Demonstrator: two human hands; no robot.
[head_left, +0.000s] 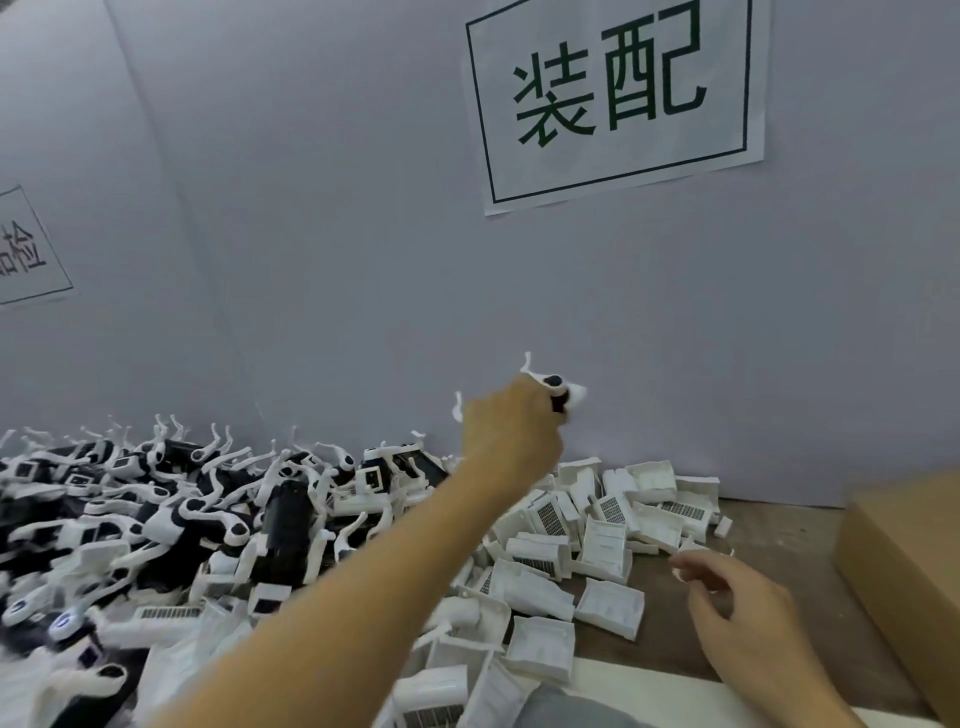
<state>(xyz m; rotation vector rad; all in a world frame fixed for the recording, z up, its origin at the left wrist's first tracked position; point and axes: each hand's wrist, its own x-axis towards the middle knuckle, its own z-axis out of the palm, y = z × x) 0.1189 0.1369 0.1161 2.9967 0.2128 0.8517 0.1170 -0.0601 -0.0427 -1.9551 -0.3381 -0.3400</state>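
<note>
Fingers of left hand clench a part, mid-frame: looks light, stiff plastic. Grip the body, not the prongs; right hand curled, hold unclear.

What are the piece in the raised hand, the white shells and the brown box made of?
Held piece: white moulded plastic with a glossy black insert, likely.
White shells: matte plastic, thin walls, moulded grilles.
Brown box: cardboard, by its dull tan faces.

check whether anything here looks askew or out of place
The white paper sign with green characters hangs crooked on the grey wall, its lower edge slanting against the wall's base. The white plastic housings lie heaped loosely, likely just stock.
</note>
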